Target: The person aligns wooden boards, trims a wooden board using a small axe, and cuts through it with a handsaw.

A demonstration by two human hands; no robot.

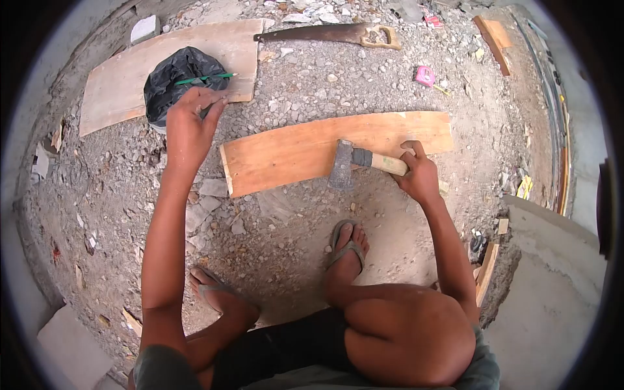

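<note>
My right hand (418,174) is closed round the wooden handle of a hatchet (380,162), its forefinger raised off the grip. The hatchet's grey metal head (342,166) overlaps the lower edge of a reddish-brown wooden plank (279,156) on the gravel. My left hand (195,117) is at the near side of a black plastic bag (166,81), thumb and fingertips drawn together in a pinch. Anything between those fingertips is too small to make out. Across the bag lies a green pencil (188,80).
A pale board (107,94) lies under the bag. Beyond the plank are a handsaw (325,34) and a pink tape measure (425,76). Wood offcuts (494,42) lie at far right. My sandalled feet (348,247) stand on rubble-strewn ground, with a concrete slab (552,260) at right.
</note>
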